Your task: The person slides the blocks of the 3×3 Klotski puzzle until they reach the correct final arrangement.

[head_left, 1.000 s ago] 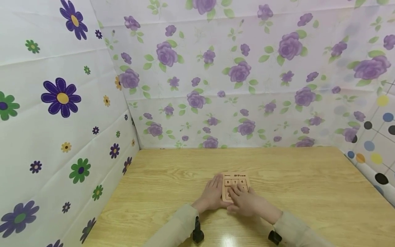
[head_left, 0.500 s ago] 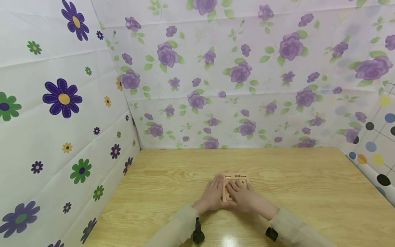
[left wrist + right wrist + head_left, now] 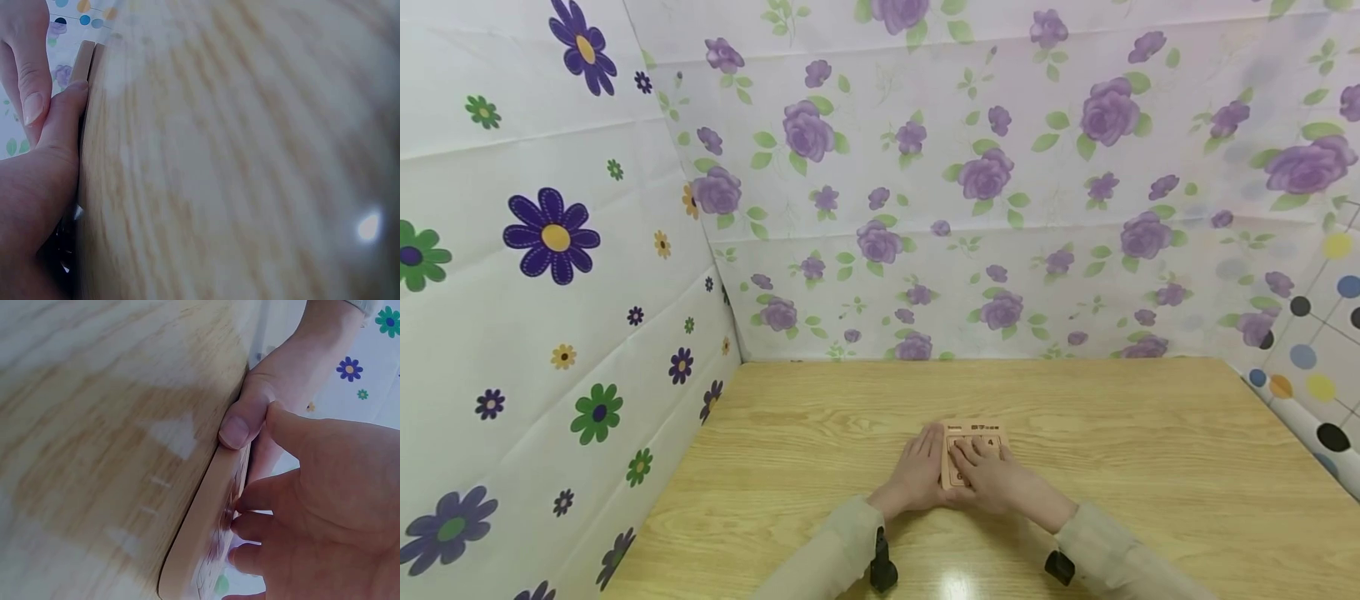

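A wooden number sliding puzzle [image 3: 974, 428] lies flat on the table, its 4 tile showing and most other tiles hidden by fingers. Along its left side rests my left hand [image 3: 917, 472], fingers straight, with the thumb against the near edge. My right hand [image 3: 1000, 485] reaches over the puzzle from the right, its fingertips on the number tiles. In the right wrist view, the left thumb touches the edge of the puzzle [image 3: 201, 528] and the right fingers bend slightly onto its face. The left wrist view has the left hand [image 3: 39, 178] beside the right fingers.
The wood-grain table [image 3: 1112, 417] stretches out around the hands. A curtain with purple roses [image 3: 880, 242] hangs behind it, and a flowered curtain [image 3: 550, 333] stands at the left. Dark cameras [image 3: 882, 567] sit at both wrists.
The right hand has shifted slightly forward and left over the puzzle, its fingertips now covering tiles in the top row. The left hand and the puzzle stay nearly in place.
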Available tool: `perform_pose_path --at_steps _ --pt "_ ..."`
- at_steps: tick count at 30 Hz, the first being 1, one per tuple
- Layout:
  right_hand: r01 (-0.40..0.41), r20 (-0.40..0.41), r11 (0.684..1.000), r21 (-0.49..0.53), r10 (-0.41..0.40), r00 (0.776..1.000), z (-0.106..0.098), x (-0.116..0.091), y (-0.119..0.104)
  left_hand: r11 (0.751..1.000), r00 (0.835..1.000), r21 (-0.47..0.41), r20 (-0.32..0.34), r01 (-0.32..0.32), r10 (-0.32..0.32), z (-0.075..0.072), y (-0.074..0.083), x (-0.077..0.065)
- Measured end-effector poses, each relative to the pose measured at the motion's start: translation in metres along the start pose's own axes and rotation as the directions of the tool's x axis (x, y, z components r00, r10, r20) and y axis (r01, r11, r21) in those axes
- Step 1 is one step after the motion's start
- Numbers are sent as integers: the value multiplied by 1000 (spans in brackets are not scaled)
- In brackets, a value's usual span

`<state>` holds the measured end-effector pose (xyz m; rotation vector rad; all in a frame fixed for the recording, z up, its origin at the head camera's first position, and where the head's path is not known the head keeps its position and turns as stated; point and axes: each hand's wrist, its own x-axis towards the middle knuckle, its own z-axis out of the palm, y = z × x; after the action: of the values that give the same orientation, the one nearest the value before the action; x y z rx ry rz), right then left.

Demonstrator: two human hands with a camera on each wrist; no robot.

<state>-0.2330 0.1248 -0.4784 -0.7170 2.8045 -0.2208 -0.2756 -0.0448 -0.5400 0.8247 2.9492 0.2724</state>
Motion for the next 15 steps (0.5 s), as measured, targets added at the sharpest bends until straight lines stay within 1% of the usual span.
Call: perform_pose_path --at_steps 7,15 --pt "-14 19 1000 -12 15 1000 4 0 0 1000 1000 -11 -1 0 0 -1 1 -1" --pt "0 22 1000 -26 1 1000 3 -6 -3 1000 1000 -14 1 6 -6 1 -1 0"
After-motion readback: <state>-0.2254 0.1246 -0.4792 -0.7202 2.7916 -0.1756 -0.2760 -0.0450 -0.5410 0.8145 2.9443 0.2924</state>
